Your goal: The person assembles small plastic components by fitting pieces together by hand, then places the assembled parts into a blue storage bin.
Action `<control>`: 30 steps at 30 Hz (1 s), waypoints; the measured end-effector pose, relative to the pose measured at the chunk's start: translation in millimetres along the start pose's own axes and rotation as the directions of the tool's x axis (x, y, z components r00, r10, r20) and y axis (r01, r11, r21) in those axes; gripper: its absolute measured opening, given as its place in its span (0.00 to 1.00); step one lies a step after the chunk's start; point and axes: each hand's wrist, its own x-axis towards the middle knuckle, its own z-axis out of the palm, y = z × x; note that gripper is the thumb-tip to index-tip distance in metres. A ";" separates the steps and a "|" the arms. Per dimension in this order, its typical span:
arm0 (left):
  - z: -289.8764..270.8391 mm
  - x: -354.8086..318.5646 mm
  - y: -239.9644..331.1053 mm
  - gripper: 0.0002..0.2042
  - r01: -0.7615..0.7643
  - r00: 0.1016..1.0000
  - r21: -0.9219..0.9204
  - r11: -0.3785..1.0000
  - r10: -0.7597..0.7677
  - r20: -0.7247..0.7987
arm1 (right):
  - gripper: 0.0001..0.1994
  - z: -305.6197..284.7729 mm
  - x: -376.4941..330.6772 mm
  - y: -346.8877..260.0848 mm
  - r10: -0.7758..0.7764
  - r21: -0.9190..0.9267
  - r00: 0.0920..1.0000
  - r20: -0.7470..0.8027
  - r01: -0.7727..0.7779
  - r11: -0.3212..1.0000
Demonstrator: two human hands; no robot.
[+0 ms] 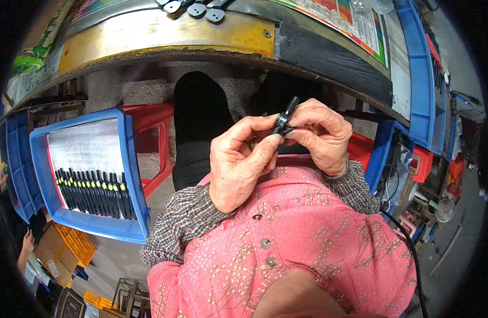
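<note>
In front of my chest I hold a small black plastic part [291, 107] with a ring-like middle and a straight stem pointing up and away. The thumb and fingers of my left hand [234, 165] pinch it from the left. From the other side, my right hand [322, 133] grips it with thumb and fingertips. Its lower end is partly hidden by my fingers. On my left, a blue plastic tray [36, 175] holds a neat row of several slim black parts [95, 192] with yellow-green dots, lying on a pale sheet.
Ahead runs a worn workbench [164, 33] with several black pieces [197, 8] near its edge. Red stools [160, 148] stand by my legs. Blue crates [421, 74] rise on the right. Another person's hand [28, 241] shows at far left. A black cable [411, 244] hangs at right.
</note>
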 end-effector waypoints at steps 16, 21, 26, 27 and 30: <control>-0.4 5.7 -1.9 0.13 0.043 0.999 0.046 0.998 -0.043 0.010 | 0.12 -10.7 2.5 7.4 -0.235 -0.282 0.971 0.049 0.239 0.929; -0.4 5.0 -3.7 0.13 0.042 0.999 0.035 0.999 -0.042 -0.005 | 0.12 -11.2 2.7 7.1 -0.230 -0.284 0.972 0.047 0.234 0.930; -2.8 5.5 -4.2 0.13 0.048 0.999 0.077 0.996 -0.048 -0.010 | 0.12 -12.9 2.2 7.2 -0.215 -0.259 0.976 0.027 0.215 0.942; -2.9 5.9 -4.1 0.13 0.050 0.999 0.076 0.996 -0.049 -0.010 | 0.12 -13.6 2.4 6.7 -0.213 -0.271 0.976 0.036 0.215 0.938; -3.2 6.8 -3.2 0.13 0.041 0.999 0.103 0.994 -0.041 0.000 | 0.12 -14.7 3.4 7.3 -0.216 -0.290 0.975 0.053 0.222 0.931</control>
